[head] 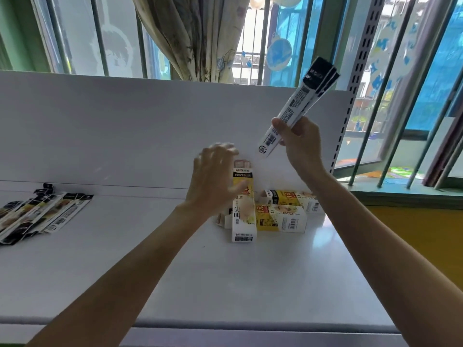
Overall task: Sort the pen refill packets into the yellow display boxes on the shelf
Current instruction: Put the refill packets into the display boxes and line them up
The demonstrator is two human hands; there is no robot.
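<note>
Lying fanned at left on the white laminate shelf, flat black-and-white plastic refill packets look light, slick, bendy. Left hand, blurred, fingers spread, holds nothing beside the upright yellow cardboard display box, thin-walled, likely tippy. Right hand pinches a packet bundle near its lower end.

Lying yellow box — "1元"; upright box — "0.5"
</note>
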